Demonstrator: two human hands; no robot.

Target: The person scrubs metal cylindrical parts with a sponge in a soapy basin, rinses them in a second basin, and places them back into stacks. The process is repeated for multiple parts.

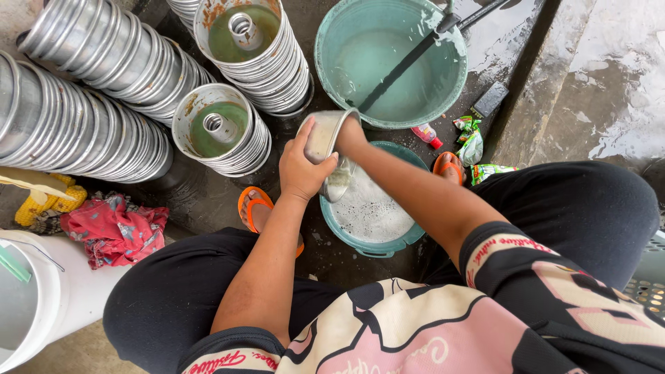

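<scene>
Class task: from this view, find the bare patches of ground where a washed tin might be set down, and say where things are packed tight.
Bare wet ground lies between the tin stacks and the soapy basin; a wet slab is free far right. Crowded: stacked tins on the left, and both hands on a tin.

A round metal pan (325,142) with a straight wall is sitting tilted on its side, its open mouth facing toward three o'clock, wet and streaked with suds. It is hanging over the twelve o'clock rim of a small teal basin (377,246), which is holding foamy white water directly below it.
</scene>
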